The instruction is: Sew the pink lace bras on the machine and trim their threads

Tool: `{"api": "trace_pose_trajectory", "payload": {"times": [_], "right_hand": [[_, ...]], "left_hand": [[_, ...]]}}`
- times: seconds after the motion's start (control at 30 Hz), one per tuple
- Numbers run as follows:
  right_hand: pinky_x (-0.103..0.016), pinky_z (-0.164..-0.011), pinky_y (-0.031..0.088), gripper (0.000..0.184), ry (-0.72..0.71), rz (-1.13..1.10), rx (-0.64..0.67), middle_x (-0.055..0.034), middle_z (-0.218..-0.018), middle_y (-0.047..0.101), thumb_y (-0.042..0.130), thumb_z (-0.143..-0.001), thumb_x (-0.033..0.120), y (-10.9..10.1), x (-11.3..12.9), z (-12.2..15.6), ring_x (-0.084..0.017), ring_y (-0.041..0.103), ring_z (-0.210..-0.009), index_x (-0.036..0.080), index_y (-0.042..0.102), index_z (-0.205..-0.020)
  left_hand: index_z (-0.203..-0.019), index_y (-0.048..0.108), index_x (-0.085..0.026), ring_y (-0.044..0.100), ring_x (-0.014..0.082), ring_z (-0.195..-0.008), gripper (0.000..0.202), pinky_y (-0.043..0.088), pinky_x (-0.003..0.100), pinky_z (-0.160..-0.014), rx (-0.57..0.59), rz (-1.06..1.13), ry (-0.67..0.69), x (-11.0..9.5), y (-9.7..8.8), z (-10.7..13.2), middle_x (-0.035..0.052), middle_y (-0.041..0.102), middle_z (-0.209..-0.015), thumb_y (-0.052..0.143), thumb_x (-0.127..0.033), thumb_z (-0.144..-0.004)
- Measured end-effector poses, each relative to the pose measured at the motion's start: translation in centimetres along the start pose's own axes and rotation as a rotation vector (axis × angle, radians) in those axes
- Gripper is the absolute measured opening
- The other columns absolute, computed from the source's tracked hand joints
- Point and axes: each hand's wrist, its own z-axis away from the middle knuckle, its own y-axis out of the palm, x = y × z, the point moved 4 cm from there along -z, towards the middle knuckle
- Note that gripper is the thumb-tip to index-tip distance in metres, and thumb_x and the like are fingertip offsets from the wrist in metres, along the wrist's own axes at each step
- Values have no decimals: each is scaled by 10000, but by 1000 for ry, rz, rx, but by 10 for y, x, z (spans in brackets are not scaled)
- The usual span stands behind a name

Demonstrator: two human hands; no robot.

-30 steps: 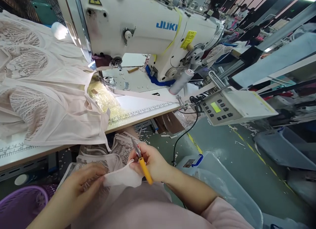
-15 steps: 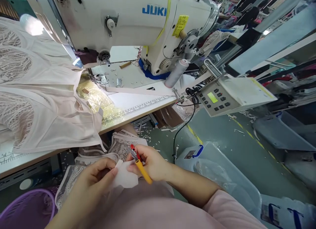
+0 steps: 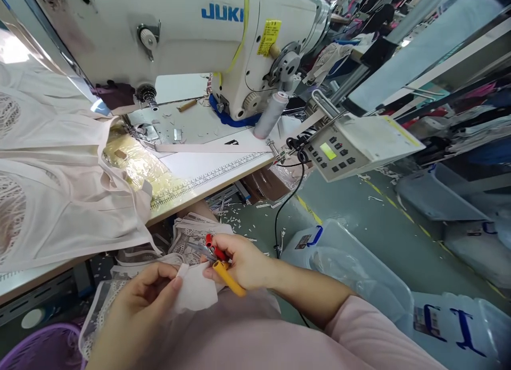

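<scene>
My left hand (image 3: 149,293) pinches the edge of a small white fabric piece (image 3: 197,290) between thumb and fingertips, low in front of my lap. In my right hand (image 3: 243,263) is a pair of thread snips (image 3: 227,277) with one red and one yellow handle. The metal blades point left, above the fabric piece. My right thumb lies at the fabric's right edge; whether it also grips it I cannot tell. Beneath and behind my hands lie pale lace pieces (image 3: 195,231).
A white sewing machine (image 3: 183,40) stands on the table (image 3: 223,170) ahead. Pale lace garments (image 3: 67,210) cover the table's left side. A control box (image 3: 339,149) juts out at right. A purple basket (image 3: 43,348) sits lower left, a clear plastic bin (image 3: 351,269) lower right.
The view has shifted a little, so the table and machine sit further left. The red and yellow handles appear spread wider apart. Both hands keep hold of the same things.
</scene>
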Motion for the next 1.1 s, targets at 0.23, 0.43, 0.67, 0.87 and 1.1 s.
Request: {"api": "trace_pose_trajectory", "payload": {"times": [0.23, 0.43, 0.67, 0.87, 1.1], "right_hand": [[-245, -587, 434, 489, -28, -3, 29, -3, -758, 570, 729, -628, 585, -7, 5, 4, -120, 516, -657, 183, 485, -760], [-232, -562, 388, 528, -231, 478, 485, 10, -697, 526, 662, -663, 677, -27, 26, -15, -118, 473, -636, 191, 459, -701], [-229, -554, 374, 526, -93, 765, 891, 10, -691, 509, 531, -785, 685, -34, 21, -28, -123, 477, -625, 160, 555, -786], [-220, -500, 303, 551, -54, 921, 830, 35, -621, 450, 585, -710, 725, -35, 25, -20, -107, 390, -551, 177, 524, -725], [-226, -488, 266, 545, -56, 1067, 737, 21, -618, 470, 585, -711, 719, -38, 34, -14, -107, 354, -521, 176, 529, -712]], "left_hand": [[-661, 639, -176, 524, 113, -556, 311, 404, 174, -487, -2, -22, 83, 0, -2, 1, 3, 608, -619, 749, -466, -664], [-635, 617, -176, 496, 94, -520, 314, 383, 167, -476, 52, 8, 55, -6, 3, 7, -14, 584, -579, 749, -459, -664], [-636, 595, -175, 435, 67, -474, 300, 306, 154, -425, 57, 40, 19, -10, 5, 12, -29, 562, -558, 738, -437, -669], [-658, 560, -176, 394, 54, -440, 348, 255, 153, -395, 42, 100, -71, -6, 4, 9, -39, 553, -556, 752, -465, -631], [-661, 536, -180, 407, 63, -447, 336, 290, 164, -424, 57, 114, -82, -7, 7, 4, -49, 534, -539, 746, -440, -631]]}}
